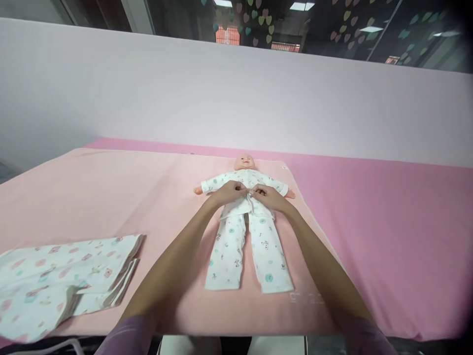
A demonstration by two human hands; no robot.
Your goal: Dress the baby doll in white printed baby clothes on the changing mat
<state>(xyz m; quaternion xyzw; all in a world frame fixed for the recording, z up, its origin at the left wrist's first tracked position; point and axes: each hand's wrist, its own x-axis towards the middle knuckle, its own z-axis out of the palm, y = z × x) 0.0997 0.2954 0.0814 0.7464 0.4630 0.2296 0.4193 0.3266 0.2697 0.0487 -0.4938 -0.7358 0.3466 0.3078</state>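
Observation:
A baby doll (244, 162) lies on its back with both arms spread, its head toward the wall. It wears a white printed top (232, 176) and matching white trousers (226, 251). Over the doll's belly, my left hand (231, 191) pinches the front edge of the top from the left. My right hand (269, 196) pinches the same front opening from the right, fingertips almost touching those of the left. Any fastener between the fingertips is too small to make out. Below my hands the top's lower front hangs slightly apart over the trousers.
The doll rests on a peach mat (148, 197) over a pink sheet (388, 222). A folded printed cloth (74, 271) lies at the left front. Behind stands a white partition (236, 98), with dark glass (314, 29) bearing heart stickers above it.

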